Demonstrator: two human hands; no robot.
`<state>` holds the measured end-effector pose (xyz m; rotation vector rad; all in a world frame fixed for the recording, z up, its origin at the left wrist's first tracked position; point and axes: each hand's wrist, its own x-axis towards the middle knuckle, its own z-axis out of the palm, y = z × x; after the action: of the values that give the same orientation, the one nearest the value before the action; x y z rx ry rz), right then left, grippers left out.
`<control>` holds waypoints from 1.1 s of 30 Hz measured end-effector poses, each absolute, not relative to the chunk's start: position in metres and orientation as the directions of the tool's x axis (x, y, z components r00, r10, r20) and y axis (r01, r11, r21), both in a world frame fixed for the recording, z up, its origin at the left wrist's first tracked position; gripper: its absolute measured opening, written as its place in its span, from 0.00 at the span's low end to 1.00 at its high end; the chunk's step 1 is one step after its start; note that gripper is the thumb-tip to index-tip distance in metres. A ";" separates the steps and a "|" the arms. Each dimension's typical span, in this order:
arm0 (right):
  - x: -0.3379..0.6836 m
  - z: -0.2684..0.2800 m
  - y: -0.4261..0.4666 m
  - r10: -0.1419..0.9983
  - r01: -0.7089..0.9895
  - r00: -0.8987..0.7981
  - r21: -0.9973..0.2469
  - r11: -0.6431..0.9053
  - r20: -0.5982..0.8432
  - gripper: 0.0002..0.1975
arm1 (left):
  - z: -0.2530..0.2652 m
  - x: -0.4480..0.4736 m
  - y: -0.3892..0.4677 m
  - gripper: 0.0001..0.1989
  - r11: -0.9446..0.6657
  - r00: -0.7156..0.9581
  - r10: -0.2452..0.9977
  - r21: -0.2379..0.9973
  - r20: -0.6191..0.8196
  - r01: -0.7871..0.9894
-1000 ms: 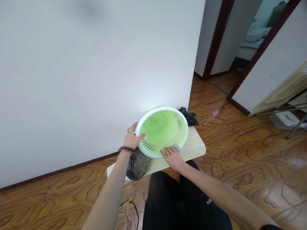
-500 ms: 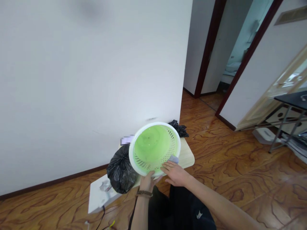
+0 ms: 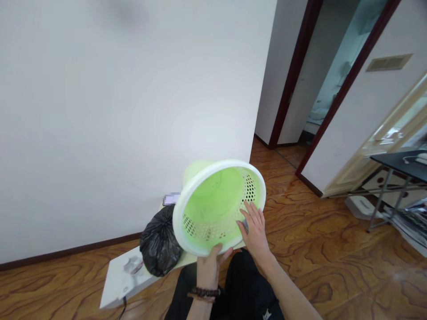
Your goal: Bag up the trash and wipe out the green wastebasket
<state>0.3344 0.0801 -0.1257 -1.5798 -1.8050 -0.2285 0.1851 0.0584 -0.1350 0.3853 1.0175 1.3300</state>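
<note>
Green plastic is seen in the one perforated basket [image 3: 213,195], held tilted with its inside showing; whether the pale tabletop [image 3: 187,259] beneath is touched cannot be told. The white lower rim is clasped by the left grip [image 3: 209,269], thumb inside. The inner wall is met by the right grip [image 3: 255,229], fingers slightly spread; a scrap of grey cloth [image 3: 245,224] is glimpsed there, but whether it is grasped cannot be told. The rim is best kept firmly supported, and the cloth pressed evenly, so that no twist is given. Farther left, one black plastic bag [image 3: 161,245], one pixelated phone-like object [image 3: 171,198] and one white box [image 3: 115,284], bearing one clear roll-like object [image 3: 133,265], are counted.
</note>
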 end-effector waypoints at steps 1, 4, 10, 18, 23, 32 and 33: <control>0.332 -0.124 0.080 0.800 0.915 -0.050 -0.293 0.276 0.598 0.16 | -0.129 0.184 0.056 0.26 0.240 -0.105 0.920 0.756 -0.377 -0.609; 0.328 -0.125 0.079 0.808 0.877 -0.267 -0.215 0.429 0.525 0.16 | -0.116 0.176 0.050 0.26 0.189 -0.174 0.919 0.784 -0.353 -0.591; 0.331 -0.132 0.078 0.793 0.821 -0.508 -0.089 0.563 0.336 0.14 | -0.124 0.160 0.039 0.24 0.251 -0.217 0.867 0.769 -0.449 -0.588; 0.297 -0.131 0.098 0.889 0.916 -0.318 -0.134 0.377 0.330 0.13 | -0.136 0.155 0.035 0.20 0.340 -0.160 0.838 0.728 -0.522 -0.595; 0.278 -0.105 0.095 0.860 0.867 -0.442 -0.127 0.483 0.256 0.14 | -0.126 0.156 0.030 0.19 0.294 -0.197 0.849 0.748 -0.490 -0.596; 0.326 -0.107 0.058 0.757 0.759 -0.622 -0.082 0.645 0.199 0.27 | -0.131 0.147 0.031 0.20 0.239 -0.309 0.833 0.801 -0.460 -0.548; 0.327 -0.114 0.057 0.756 0.759 -0.623 -0.079 0.646 0.201 0.29 | -0.134 0.147 0.032 0.20 0.240 -0.310 0.838 0.814 -0.449 -0.529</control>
<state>0.3267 0.0571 -0.1144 -1.2380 -2.6500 -0.0203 0.1474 0.0318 -0.1337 0.3334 1.2759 1.4077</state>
